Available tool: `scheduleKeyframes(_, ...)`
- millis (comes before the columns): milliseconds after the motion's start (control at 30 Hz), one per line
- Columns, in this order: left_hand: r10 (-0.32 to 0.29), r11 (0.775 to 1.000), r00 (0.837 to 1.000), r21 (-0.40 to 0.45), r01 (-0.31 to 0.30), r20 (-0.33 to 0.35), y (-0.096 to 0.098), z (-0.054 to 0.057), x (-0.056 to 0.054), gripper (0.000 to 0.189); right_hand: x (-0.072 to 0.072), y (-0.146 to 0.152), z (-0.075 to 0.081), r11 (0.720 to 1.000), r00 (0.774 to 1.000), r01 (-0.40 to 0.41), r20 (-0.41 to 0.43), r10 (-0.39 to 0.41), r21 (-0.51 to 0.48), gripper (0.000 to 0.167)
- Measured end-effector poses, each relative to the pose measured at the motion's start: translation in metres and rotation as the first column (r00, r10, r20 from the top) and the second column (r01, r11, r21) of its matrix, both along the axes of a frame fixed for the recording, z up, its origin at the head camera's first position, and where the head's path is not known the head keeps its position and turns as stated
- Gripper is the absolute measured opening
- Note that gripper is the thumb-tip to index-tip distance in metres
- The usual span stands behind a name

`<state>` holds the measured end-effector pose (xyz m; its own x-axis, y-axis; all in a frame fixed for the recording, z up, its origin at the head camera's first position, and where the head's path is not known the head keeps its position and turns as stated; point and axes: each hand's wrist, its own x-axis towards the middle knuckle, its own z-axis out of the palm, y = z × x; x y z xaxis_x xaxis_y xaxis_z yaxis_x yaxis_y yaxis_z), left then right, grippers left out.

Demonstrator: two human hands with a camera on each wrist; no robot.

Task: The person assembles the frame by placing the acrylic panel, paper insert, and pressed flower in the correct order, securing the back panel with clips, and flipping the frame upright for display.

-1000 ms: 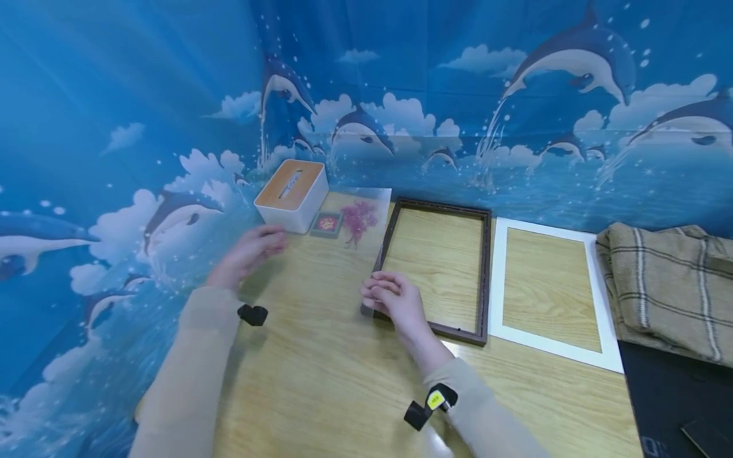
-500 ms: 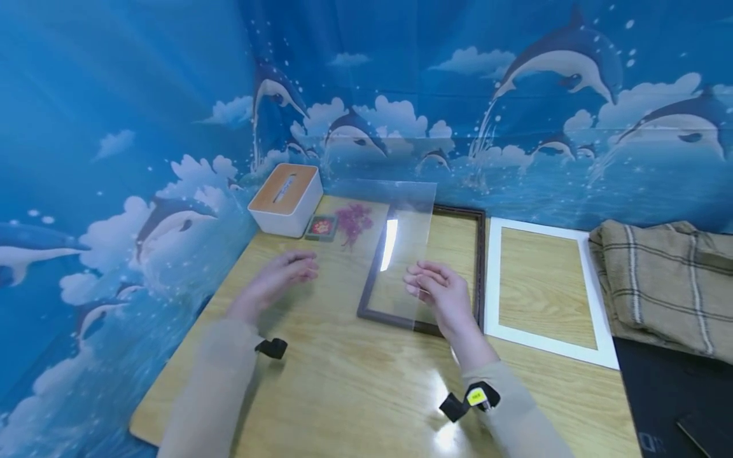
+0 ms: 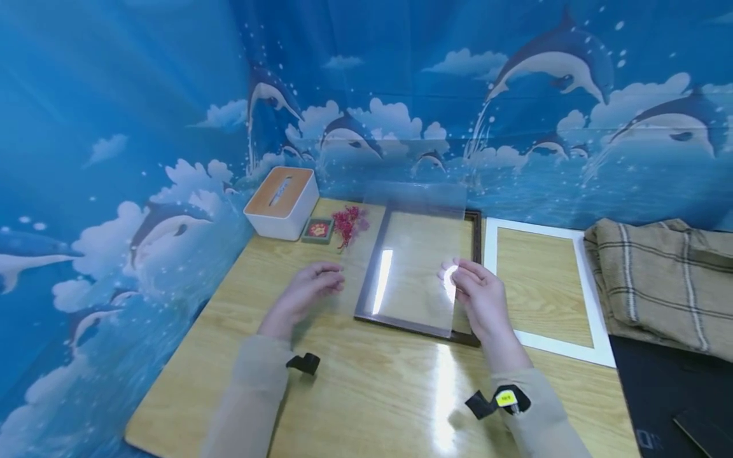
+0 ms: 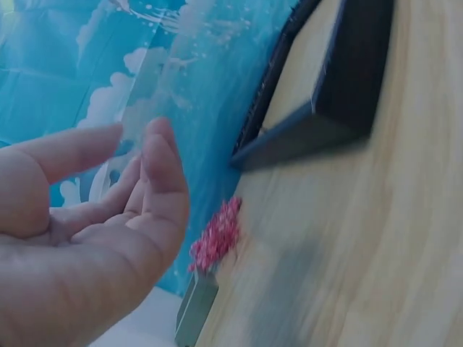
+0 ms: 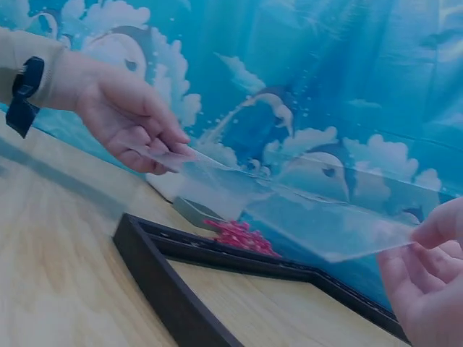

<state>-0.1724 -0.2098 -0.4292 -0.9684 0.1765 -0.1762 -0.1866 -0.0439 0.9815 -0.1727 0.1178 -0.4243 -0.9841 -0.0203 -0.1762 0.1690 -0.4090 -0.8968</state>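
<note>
A clear flat sheet (image 3: 409, 254) hangs tilted above a dark brown picture frame (image 3: 476, 238), most of which shows through it. My left hand (image 3: 309, 289) pinches one edge of the sheet; in the right wrist view its thumb and fingers meet at that edge. At the opposite edge my right hand (image 3: 482, 299) grips the sheet between thumb and fingers. A gap separates the sheet (image 5: 318, 217) from the frame (image 5: 155, 267) in the right wrist view. The frame lies flat on the table, with wood showing inside it.
Pink dried flowers (image 3: 345, 224) and a small green ink pad (image 3: 317, 230) lie left of the frame, beside a white tissue box (image 3: 283, 203). Right of it are a white mat border (image 3: 564, 348) and a folded plaid cloth (image 3: 658, 280). A dolphin-print curtain backs the table (image 3: 355, 394).
Both hands have moved right, carrying the clear sheet from over the flowers to above the brown frame. The flowers now show mostly uncovered.
</note>
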Motion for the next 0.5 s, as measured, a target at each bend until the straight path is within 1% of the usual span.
scheduleKeyframes(133, 0.019, 0.999, 1.0, 0.031, -0.018, -0.019, 0.011, -0.003, -0.003, 0.042, -0.001, 0.007, -0.002, 0.999, 0.999, 0.035, 0.036, -0.034, -0.022, 0.029)
scheduleKeyframes(300, 0.068, 0.993, 0.998, 0.099, -0.066, -0.011, 0.026, -0.01, -0.007, 0.042, -0.004, 0.014, -0.005, 0.997, 0.994, 0.068, 0.083, -0.065, -0.03, 0.033)
scheduleKeyframes(500, 0.124, 0.979, 0.992, 0.166, -0.122, 0.003, 0.043, -0.016, -0.009, 0.042, -0.007, 0.024, -0.01, 0.995, 0.993, 0.089, 0.085, -0.085, -0.054, 0.03)
